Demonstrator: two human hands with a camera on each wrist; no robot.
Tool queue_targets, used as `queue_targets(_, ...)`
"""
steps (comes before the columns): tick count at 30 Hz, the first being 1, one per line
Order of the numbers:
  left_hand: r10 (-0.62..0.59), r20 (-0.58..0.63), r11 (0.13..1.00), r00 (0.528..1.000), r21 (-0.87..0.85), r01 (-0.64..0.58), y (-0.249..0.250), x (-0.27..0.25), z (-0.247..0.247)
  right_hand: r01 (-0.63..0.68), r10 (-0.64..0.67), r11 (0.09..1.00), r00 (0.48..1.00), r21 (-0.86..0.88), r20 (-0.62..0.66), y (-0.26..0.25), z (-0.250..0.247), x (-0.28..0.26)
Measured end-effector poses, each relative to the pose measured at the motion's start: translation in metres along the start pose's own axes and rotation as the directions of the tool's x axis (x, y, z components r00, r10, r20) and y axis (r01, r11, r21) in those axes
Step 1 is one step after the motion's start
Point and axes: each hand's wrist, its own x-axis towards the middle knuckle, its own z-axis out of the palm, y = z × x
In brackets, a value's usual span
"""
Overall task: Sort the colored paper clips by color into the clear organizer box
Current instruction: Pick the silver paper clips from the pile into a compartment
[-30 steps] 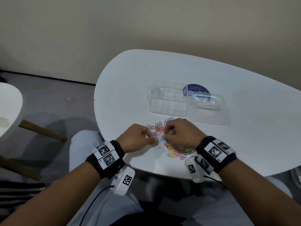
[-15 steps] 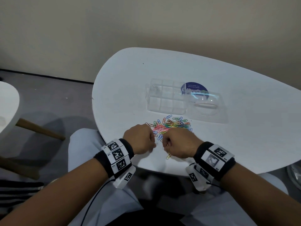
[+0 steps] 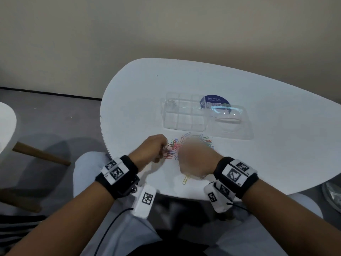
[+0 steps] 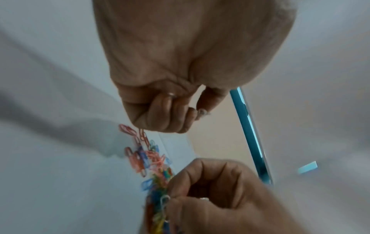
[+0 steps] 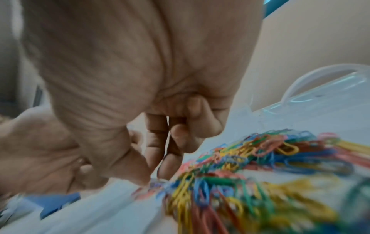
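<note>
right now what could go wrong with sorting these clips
The paper clips lie tangled in one heap, so a pinch by the right hand may drag along other colors. A yellow clip lies near the table edge and could be knocked off. The organizer box is clear, so its dividers are easily misjudged.

From the head view we look down and forward over the near edge of the white table [image 3: 276, 148], well above both wrists. Our left wrist view looks along the left hand [image 4: 166, 110], close to the tabletop. Our right wrist view sits lower still, just beside the paper clips [image 5: 260, 166]. All three views share that pile near the table's near edge.
</note>
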Motion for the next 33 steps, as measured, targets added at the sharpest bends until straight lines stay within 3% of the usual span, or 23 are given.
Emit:
queue_targets(2, -0.046, 0.090, 0.939, 0.995, -0.336, 0.073, 0.004, 0.000, -0.009, 0.007, -0.001, 0.995, 0.998, 0.096, -0.063, 0.003, -0.010, 0.002)
queue_targets(6, 0.069, 0.200, 0.781, 0.977, -0.621, 0.072, 0.011, -0.001, -0.013, 0.057, 0.041, 0.918, 0.971, 0.392, -0.236, -0.003, -0.035, 0.000)
queue_targets(9, 0.095, 0.223, 0.727, 0.970, -0.681, 0.085, 0.017, 0.005, 0.004, 0.158, 0.046, 0.840, 0.933, 0.519, -0.358, -0.016, -0.050, -0.008)
queue_targets(11, 0.067, 0.258, 0.732, 0.964, -0.669, 0.128, 0.018, 0.010, 0.021, 0.187, 0.046, 0.801, 0.928, 0.569, -0.370, -0.022, -0.053, -0.011)
queue_targets(15, -0.070, 0.303, 0.754, 0.950, -0.608, 0.250, 0.013, 0.017, 0.050, 0.135, 0.078, 0.870, 0.913, 0.474, -0.402, -0.005, -0.045, -0.015)
queue_targets(17, -0.120, 0.279, 0.810, 0.953, -0.528, 0.257, 0.007, 0.015, 0.057, 0.063, 0.122, 0.900, 0.915, 0.432, -0.386, 0.015, -0.038, -0.023)
queue_targets(18, -0.100, 0.231, 0.879, 0.968, -0.436, 0.195, 0.001, 0.014, 0.059, 0.023, 0.130, 0.909, 0.933, 0.417, -0.334, 0.025, -0.034, -0.029)
queue_targets(20, 0.078, 0.126, 0.988, 0.989, -0.146, -0.059, -0.009, 0.011, 0.060, -0.052, 0.113, 0.939, 0.980, 0.339, -0.162, 0.042, -0.021, -0.043)
queue_targets(21, 0.185, 0.124, 0.982, 0.975, 0.009, -0.187, -0.012, 0.009, 0.058, -0.082, 0.109, 0.958, 0.990, 0.274, -0.085, 0.047, -0.014, -0.049)
queue_targets(23, 0.267, 0.257, 0.909, 0.929, 0.252, -0.331, -0.017, 0.008, 0.053, -0.125, 0.130, 0.978, 0.991, 0.166, -0.022, 0.052, -0.001, -0.056)
queue_targets(26, 0.191, 0.414, 0.751, 0.890, 0.522, -0.404, -0.016, 0.008, 0.051, -0.160, 0.168, 0.980, 0.983, 0.117, -0.068, 0.051, 0.009, -0.055)
queue_targets(29, 0.196, 0.367, 0.619, 0.909, 0.673, -0.405, -0.010, 0.012, 0.053, -0.151, 0.158, 0.986, 0.982, 0.066, -0.107, 0.046, 0.014, -0.050)
queue_targets(33, 0.190, 0.324, 0.568, 0.927, 0.734, -0.373, -0.003, 0.016, 0.049, -0.135, 0.139, 0.990, 0.980, 0.038, -0.139, 0.045, 0.016, -0.045)
